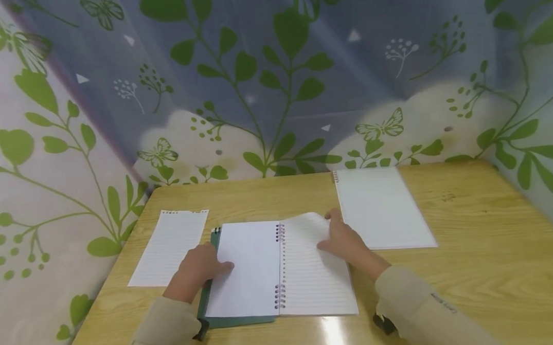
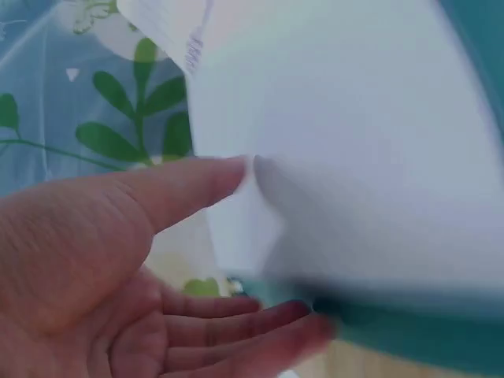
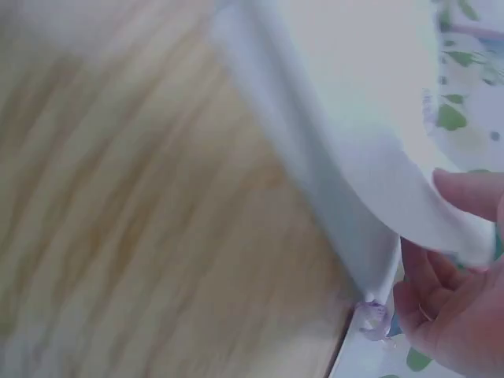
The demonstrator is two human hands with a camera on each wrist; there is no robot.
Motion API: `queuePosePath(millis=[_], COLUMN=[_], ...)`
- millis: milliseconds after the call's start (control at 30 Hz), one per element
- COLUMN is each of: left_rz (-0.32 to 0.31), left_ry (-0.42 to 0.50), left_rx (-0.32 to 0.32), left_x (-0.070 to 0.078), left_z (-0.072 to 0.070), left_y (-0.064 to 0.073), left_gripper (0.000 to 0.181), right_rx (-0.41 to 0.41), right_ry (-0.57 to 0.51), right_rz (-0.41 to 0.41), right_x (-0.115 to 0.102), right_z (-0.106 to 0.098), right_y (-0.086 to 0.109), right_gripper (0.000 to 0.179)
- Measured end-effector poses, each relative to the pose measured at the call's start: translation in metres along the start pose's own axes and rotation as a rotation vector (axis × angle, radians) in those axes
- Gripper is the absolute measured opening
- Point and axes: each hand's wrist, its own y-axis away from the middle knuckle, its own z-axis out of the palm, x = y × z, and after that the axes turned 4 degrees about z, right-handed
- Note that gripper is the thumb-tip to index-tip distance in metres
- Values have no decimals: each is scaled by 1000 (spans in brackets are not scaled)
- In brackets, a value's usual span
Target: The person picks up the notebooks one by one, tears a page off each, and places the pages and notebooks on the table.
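A ring-bound notebook with a green cover [image 1: 242,320] lies open between my two hands. Its left page [image 1: 250,269] looks blank, and its right page [image 1: 315,279] is lined. My left hand [image 1: 199,266] grips the notebook's left edge; in the left wrist view the thumb [image 2: 197,177] is on the page and the fingers [image 2: 252,331] are by the green cover. At the upper right corner, my right hand [image 1: 349,241] pinches the lined page, which curves up there. In the right wrist view, the bent paper [image 3: 417,197] passes between thumb and fingers.
Left of the notebook lies a loose lined sheet [image 1: 168,249] with a torn, holed top edge. A white sheet stack with rings [image 1: 384,209] rests at the back right. The wooden table [image 1: 475,267] meets a leaf-patterned curtain [image 1: 273,90] behind.
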Motion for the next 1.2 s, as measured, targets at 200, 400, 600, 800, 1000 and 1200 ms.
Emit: queuePosePath(millis=[200, 400, 600, 800, 1000, 1200], left_rz=[409, 575, 572, 560, 508, 483], left_ry=[-91, -57, -125, -128, -111, -117], left_rx=[185, 14, -10, 9, -44, -71], left_x=[28, 45, 50, 54, 56, 58], left_z=[6, 18, 20, 18, 22, 22], left_y=[-13, -23, -25, -24, -27, -25], left_gripper=[70, 66, 58, 57, 57, 57], right_rx=[-35, 42, 96, 127, 102, 81], right_ry=[-293, -232, -175, -87, -2, -11], right_rz=[180, 172, 158, 123, 117, 115], right_x=[-2, 9, 19, 16, 14, 13], right_z=[-9, -3, 0, -3, -2, 0], right_y=[-1, -5, -7, -5, -4, 3], right_gripper=[73, 35, 34, 36, 35, 32])
